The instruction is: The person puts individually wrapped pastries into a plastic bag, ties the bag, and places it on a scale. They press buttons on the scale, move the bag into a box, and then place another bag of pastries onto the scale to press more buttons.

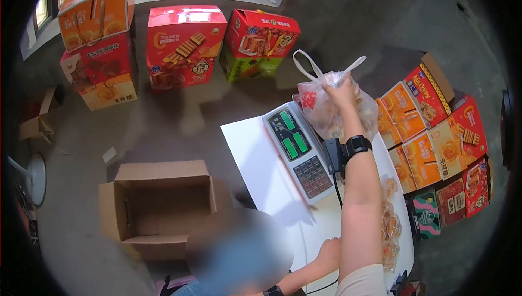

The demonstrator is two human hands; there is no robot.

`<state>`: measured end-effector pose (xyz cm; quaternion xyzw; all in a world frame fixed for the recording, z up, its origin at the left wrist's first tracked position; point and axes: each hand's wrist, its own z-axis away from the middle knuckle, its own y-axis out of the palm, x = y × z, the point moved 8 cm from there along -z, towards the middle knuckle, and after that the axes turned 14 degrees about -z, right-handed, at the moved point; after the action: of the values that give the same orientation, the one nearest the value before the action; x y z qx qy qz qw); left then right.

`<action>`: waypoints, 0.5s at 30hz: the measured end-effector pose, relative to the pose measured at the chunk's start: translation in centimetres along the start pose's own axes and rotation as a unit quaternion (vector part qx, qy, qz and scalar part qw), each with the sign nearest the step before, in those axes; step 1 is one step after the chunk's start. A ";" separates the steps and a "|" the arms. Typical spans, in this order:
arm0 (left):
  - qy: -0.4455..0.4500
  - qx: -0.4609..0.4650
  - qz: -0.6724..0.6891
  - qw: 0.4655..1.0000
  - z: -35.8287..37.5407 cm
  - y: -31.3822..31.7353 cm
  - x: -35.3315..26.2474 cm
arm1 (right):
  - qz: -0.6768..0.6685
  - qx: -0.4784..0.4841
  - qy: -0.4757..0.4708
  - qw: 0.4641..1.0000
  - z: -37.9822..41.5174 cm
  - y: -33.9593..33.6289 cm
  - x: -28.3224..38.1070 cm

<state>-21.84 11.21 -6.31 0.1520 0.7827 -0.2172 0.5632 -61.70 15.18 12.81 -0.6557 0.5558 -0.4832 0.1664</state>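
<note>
Your right grip (342, 92) is clamped on the upper part of the plastic bag (333, 119), between its raised handles (308, 65); the bag is at the far side of the scale (298, 152) on the white desk (247, 149), its base hidden from you. You seem to be weighing it, so the next move likely calls for letting the scale bear it freely. Near your forearm (361, 214) lies another hand (328, 253), yours or a co-worker's, its state unclear; wrapped snacks (390, 222) line the desk's right side.

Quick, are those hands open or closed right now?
Left hand: partly hidden; open or closed can't be told.
Right hand: closed, holding the plastic bag.
</note>
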 end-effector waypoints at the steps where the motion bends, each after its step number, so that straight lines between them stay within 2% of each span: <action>1: 0.002 -0.002 -0.003 1.000 -0.5 -1.8 -1.0 | -0.003 -0.001 -0.002 1.000 0.4 -0.4 1.6; 3: 0.061 0.106 -0.163 0.979 -0.8 -2.9 -3.5 | 0.079 0.003 0.138 0.987 1.5 -1.3 2.1; 4: 0.061 0.107 -0.161 0.979 -0.5 -1.5 -2.6 | 0.081 0.004 0.139 0.987 1.5 -1.0 1.8; 5: 0.047 0.022 -0.040 0.998 -0.3 -0.7 -1.1 | 0.086 -0.025 0.141 0.986 1.5 -0.9 1.2; 6: 0.033 -0.065 0.083 0.994 -0.4 -2.3 -1.2 | 0.092 -0.055 0.142 0.984 1.5 -1.3 1.3; 10: 0.030 -0.050 0.011 0.998 0.0 -4.9 -2.4 | 0.075 -0.025 0.127 0.989 2.7 -1.5 1.2; 13: 0.066 -0.041 -0.059 0.995 0.1 -7.0 -3.9 | 0.066 -0.016 0.097 0.993 3.7 -1.9 2.6; 15: 0.062 0.046 -0.130 0.988 0.1 -7.2 -4.3 | 0.067 -0.031 0.108 0.991 4.3 -2.3 3.4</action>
<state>-23.90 5.01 -1.00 0.0878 0.8186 -0.3143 0.4726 -57.12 11.54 14.01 -0.5657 0.6280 -0.5213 0.1176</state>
